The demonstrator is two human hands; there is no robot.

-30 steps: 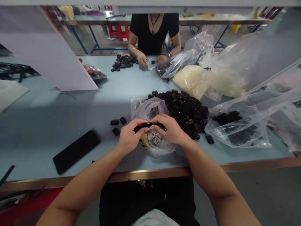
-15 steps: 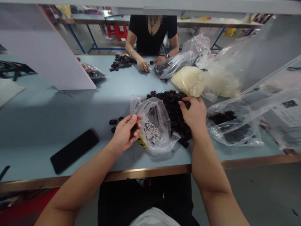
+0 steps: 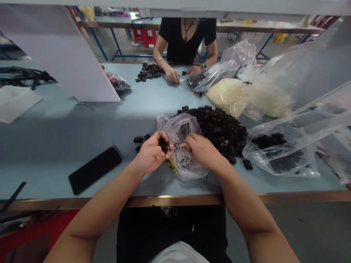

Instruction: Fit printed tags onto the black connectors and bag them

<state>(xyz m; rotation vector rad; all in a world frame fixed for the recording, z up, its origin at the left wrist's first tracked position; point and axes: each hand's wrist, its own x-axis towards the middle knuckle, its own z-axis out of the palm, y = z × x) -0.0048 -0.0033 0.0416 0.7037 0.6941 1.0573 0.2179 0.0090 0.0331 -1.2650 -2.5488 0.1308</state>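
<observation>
Your left hand is pinching a black part; your right hand is touching the clear bag just beside it.

To our left we have open pale-blue tabletop past the flat black phone, while the heap of small black plastic parts and crumpled clear plastic bags block our right.

One head-worn view, above the near edge of the table, facing forward and down across it; near edge close, co-worker at far edge well off.
</observation>
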